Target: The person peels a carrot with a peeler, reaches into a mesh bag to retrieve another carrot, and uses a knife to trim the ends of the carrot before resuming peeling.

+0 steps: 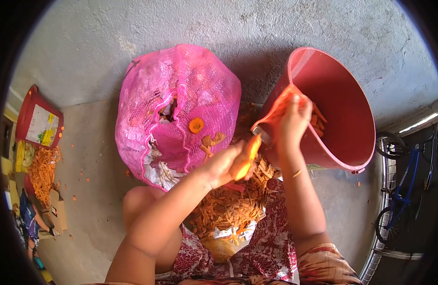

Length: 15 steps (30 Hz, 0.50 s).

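Floor: grey concrete floor (95, 156) under me, a rough grey wall beyond; I sit with peelings heaped on my lap.
Left hand: my left hand (223, 164) is curled round a carrot (250, 154), fingers closed on its lower end, tip pointing to about 1 o'clock.
Right hand: my right hand (292, 118) grips the near rim of the red bucket (342, 118), fingers clenched, tilting its mouth toward me at 2 o'clock.
Sack: pink mesh sack (176, 104) stands at 11 o'clock, one carrot slice on it.
Peelings: orange heap (228, 204) at 6 o'clock, just below the carrot.
Doing it well: I judge the bucket needs a firm hold on the rim so it stays tipped while the carrot goes over the edge, not onto the peelings.
Far left: second heap of orange strips (42, 173) at 9 o'clock, well apart.
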Each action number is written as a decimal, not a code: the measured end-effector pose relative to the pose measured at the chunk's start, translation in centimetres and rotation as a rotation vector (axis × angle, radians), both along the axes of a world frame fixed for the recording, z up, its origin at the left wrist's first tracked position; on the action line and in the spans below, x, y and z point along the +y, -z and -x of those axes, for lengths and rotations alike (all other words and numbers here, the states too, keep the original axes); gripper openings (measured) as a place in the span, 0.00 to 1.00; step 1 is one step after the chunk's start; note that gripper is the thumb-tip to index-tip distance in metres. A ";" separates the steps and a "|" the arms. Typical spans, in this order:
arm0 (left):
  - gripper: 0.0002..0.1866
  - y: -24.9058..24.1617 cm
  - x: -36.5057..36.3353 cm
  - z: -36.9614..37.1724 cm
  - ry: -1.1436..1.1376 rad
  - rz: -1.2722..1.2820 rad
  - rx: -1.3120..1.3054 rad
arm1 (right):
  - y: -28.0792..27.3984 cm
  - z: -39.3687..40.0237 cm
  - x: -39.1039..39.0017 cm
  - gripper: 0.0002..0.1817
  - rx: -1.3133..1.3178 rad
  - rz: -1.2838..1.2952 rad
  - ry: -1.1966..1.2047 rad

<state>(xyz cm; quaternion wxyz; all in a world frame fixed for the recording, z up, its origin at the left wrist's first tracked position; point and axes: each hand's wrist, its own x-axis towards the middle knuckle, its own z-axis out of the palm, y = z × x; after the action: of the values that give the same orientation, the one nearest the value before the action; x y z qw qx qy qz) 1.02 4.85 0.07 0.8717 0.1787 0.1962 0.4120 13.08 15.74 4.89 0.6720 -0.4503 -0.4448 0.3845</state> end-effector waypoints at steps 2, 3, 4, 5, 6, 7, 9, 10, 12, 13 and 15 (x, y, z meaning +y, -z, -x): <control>0.17 -0.6 -0.7 -0.5 -0.022 0.053 -0.036 | -1.3 -1.1 0.3 0.07 0.003 0.005 0.042; 0.18 -0.5 -0.5 -0.3 -0.045 0.080 0.009 | -0.9 -1.3 0.1 0.07 -0.099 -0.015 0.002; 0.18 -0.8 -0.2 -0.1 -0.072 0.106 0.053 | -1.3 -1.0 -0.9 0.07 -0.223 -0.021 -0.044; 0.19 -1.4 0.1 -0.3 -0.147 0.200 0.040 | -1.4 -0.2 -1.8 0.07 -0.114 -0.026 -0.132; 0.19 -1.1 0.3 0.0 -0.147 0.159 0.006 | -1.4 0.7 -2.8 0.07 -0.002 -0.030 -0.219; 0.19 -0.5 0.4 0.4 -0.147 0.118 -0.027 | -1.7 1.3 -3.7 0.07 0.010 -0.009 -0.286; 0.18 -0.1 0.7 0.8 -0.113 0.077 -0.113 | -1.5 2.0 -4.5 0.07 -0.023 0.006 -0.312; 0.18 0.1 0.8 0.7 -0.097 0.045 -0.194 | -1.2 2.2 -4.6 0.07 -0.022 0.034 -0.336; 0.17 -0.1 1.0 0.5 -0.065 -0.021 -0.357 | -1.1 2.4 -4.9 0.09 0.016 0.025 -0.342; 0.18 -0.7 0.9 0.2 -0.122 0.056 -0.259 | -1.1 2.4 -5.1 0.09 0.023 0.016 -0.346; 0.19 -2.1 0.7 -0.5 -0.236 0.211 -0.057 | -1.0 2.4 -5.3 0.09 0.020 0.010 -0.354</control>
<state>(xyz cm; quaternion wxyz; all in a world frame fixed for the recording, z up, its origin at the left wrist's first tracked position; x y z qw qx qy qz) 1.49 5.53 2.20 0.8364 0.0502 0.2333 0.4934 10.69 10.41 5.93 0.5960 -0.3646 -0.5084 0.5033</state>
